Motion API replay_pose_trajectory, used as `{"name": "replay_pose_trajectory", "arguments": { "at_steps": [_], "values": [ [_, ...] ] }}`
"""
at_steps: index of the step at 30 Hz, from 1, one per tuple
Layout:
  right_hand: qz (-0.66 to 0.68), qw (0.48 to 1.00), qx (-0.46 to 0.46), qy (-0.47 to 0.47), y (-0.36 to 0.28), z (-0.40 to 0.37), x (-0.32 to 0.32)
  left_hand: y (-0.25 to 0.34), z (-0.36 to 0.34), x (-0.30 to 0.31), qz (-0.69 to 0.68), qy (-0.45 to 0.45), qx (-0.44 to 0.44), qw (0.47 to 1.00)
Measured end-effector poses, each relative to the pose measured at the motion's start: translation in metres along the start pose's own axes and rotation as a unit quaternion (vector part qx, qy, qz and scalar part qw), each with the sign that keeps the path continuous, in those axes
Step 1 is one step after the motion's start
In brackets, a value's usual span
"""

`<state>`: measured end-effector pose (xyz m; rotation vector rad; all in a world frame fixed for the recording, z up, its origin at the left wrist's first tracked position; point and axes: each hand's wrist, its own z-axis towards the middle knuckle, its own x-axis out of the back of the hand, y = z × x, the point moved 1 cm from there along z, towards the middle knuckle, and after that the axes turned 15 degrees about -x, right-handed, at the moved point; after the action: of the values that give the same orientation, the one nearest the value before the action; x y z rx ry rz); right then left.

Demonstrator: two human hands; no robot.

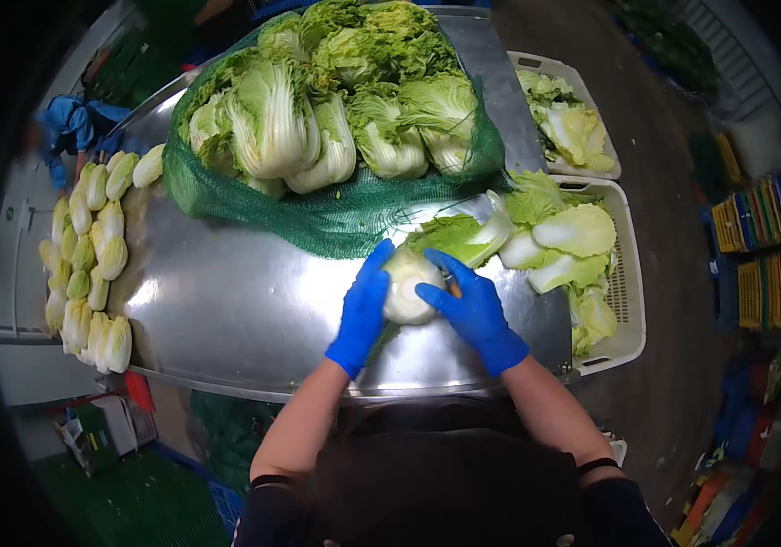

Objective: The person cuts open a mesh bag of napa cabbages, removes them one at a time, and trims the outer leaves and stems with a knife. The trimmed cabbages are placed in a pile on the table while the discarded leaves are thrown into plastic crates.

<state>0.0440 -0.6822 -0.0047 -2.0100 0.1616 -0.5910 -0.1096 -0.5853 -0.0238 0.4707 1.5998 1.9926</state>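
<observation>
A napa cabbage [411, 290] is held over the steel table, its pale cut base facing up at me. My left hand [362, 308], in a blue glove, curls around its left side. On the right, my gloved right hand [474, 313] closes on a small knife [453, 286] with a brownish handle; its thumb rests against the cabbage base. Most of the knife is hidden by the fingers. Just beyond the cabbage, a loose outer leaf [463, 239] lies on the table.
A green mesh sack [317, 228] full of cabbages covers the far table [226, 310]. Trimmed cabbages [98, 264] line the left end. Two white crates [632, 319] with leaves stand at the right. A person in blue [71, 123] is at far left.
</observation>
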Motion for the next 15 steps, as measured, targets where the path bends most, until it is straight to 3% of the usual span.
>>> {"name": "replay_pose_trajectory", "arguments": {
  "at_steps": [1,3,5,6,7,9,11,12,13,14,15],
  "values": [
    [0.026,0.999,0.017,-0.014,-0.001,0.006,0.001,-0.006,0.011,0.020,0.092,-0.007,0.100,0.991],
    [0.052,0.998,0.031,-0.029,0.003,0.009,0.002,-0.065,0.007,0.070,0.311,0.091,0.011,0.946],
    [0.083,0.996,0.009,-0.042,0.004,0.019,0.006,-0.016,0.021,0.067,0.567,0.099,-0.179,0.798],
    [0.077,0.996,0.008,-0.039,-0.002,0.019,0.009,0.013,0.026,0.055,0.515,0.070,-0.178,0.835],
    [0.077,0.996,0.006,-0.042,-0.003,0.019,0.006,0.028,0.023,0.036,0.517,0.071,-0.175,0.835],
    [0.083,0.996,-0.005,-0.039,-0.006,0.025,0.006,0.042,0.017,-0.002,0.319,0.043,-0.195,0.926],
    [0.079,0.996,-0.010,-0.038,0.000,0.033,0.005,0.008,-0.008,-0.015,0.288,-0.003,-0.154,0.945],
    [0.076,0.996,-0.014,-0.037,0.001,0.038,0.005,-0.013,-0.029,-0.017,0.139,0.047,-0.090,0.985],
    [0.076,0.996,-0.011,-0.038,-0.001,0.042,0.008,-0.029,-0.050,-0.002,0.140,0.048,-0.093,0.985],
    [0.091,0.994,-0.026,-0.050,-0.002,0.045,0.011,-0.044,-0.073,0.024,0.322,-0.075,-0.062,0.942],
    [0.106,0.992,-0.041,-0.062,-0.002,0.047,0.013,-0.051,-0.083,0.037,0.488,-0.193,-0.027,0.851]
  ]
}}
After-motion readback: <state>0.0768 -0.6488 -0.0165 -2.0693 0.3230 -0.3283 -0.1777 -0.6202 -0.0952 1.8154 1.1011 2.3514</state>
